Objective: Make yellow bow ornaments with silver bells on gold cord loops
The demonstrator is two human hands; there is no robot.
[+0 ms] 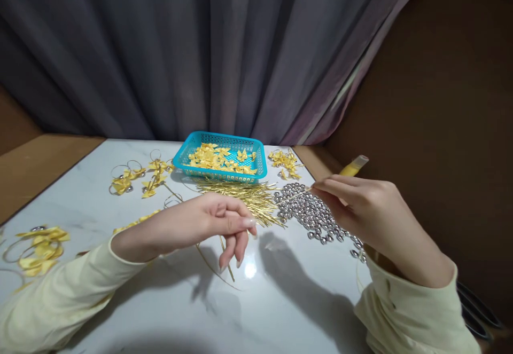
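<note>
- Hands first: right hand (360, 207) pinches a thin gold wire (294, 196) between fingertips, wire tip pointing left over the silver beads (310, 212).
- Left hand (218, 220) hovers palm-down with fingers loosely curled and drooping; a gold strand (225, 260) runs under the fingertips, but whether it is actually gripped cannot be told.
- Both arms in pale yellow sleeves (52, 295).
- Silver beads lie in a loose heap on the white table (280, 300), right of the blue basket (222, 156) and nearer the person.
- Bundle of gold wires (244, 194) is fanned out just in front of the basket, touching the bead heap's left edge.
- Basket holds yellow ribbon bows (216, 159).
- More bows (285, 163) sit just right of the basket.
- Finished bow-and-ring pieces (134, 178) lie left of the basket; another cluster (38, 247) sits far left, near the table edge.
- Yellow tube with pale cap (353, 166) is right of the basket, behind the right hand.
- Grey curtain (180, 49) hangs behind the basket.
</note>
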